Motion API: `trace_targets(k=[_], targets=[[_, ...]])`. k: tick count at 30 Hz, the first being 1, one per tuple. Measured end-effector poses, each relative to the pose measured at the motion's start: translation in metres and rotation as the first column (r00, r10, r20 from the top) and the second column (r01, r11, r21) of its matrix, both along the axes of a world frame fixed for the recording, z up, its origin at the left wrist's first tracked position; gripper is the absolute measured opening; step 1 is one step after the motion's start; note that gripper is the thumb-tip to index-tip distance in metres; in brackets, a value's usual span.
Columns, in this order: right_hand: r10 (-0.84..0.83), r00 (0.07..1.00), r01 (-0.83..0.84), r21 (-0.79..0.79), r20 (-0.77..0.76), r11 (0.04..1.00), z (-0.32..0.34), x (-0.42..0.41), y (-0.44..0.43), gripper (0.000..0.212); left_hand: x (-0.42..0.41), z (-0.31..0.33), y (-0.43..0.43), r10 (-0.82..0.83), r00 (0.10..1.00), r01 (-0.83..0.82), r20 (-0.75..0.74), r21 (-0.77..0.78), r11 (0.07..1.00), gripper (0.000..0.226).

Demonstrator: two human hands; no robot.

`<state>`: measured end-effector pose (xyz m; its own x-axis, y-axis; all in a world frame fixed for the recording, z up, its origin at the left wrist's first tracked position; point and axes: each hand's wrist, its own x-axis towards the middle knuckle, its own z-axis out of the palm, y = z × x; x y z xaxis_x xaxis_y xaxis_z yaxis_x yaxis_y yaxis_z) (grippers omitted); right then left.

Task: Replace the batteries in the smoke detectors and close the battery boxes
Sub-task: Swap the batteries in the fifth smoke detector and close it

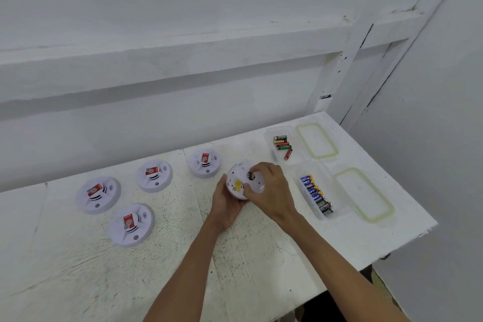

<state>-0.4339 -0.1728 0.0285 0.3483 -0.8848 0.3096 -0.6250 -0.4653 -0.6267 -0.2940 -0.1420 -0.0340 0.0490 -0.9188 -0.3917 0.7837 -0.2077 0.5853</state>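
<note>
My left hand [226, 204] grips a white round smoke detector [239, 182] from below, its back turned up with a yellow label showing. My right hand [269, 191] rests on top of it, fingertips pinched on a small dark battery [251, 175] at the battery box. Several other detectors lie face up on the table: one [204, 162] just behind, one [154, 175] further left, one [98, 195] at the far left and one [131, 225] in front of it.
A clear box of red and green batteries [283, 146] stands at the back right, its green-rimmed lid [316, 140] beside it. A nearer box holds blue and black batteries [316, 195], with its lid [364, 195] to the right. The white table [78, 274] ends at the right.
</note>
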Motion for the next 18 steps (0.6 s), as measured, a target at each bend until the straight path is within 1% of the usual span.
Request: trace_targets(k=[2,5,8,12,18], targets=[[0.093,0.992,-0.099,-0.06,-0.089,0.993,-0.001,0.003,-0.004,0.037,0.0,0.001,0.0,-0.005,1.0,0.005,-0.017,0.009,1.0,0.058],[0.134,0.977,-0.151,-0.09,-0.165,0.984,-0.007,0.003,-0.011,0.035,0.0,0.004,0.0,-0.01,0.999,0.01,-0.032,0.002,1.0,0.057],[0.16,0.968,-0.178,-0.077,-0.194,0.981,-0.008,0.002,-0.014,0.033,0.001,0.003,0.001,-0.019,0.999,0.019,-0.037,0.007,1.0,0.058],[0.191,0.961,-0.211,-0.085,-0.198,0.974,-0.008,-0.002,-0.015,0.031,0.002,0.0,0.001,-0.018,1.0,0.018,-0.008,0.006,1.0,0.062],[0.228,0.95,-0.251,-0.086,-0.215,0.964,-0.007,-0.004,-0.016,0.029,0.002,-0.001,0.0,-0.031,0.999,0.032,-0.042,0.004,0.999,0.06]])
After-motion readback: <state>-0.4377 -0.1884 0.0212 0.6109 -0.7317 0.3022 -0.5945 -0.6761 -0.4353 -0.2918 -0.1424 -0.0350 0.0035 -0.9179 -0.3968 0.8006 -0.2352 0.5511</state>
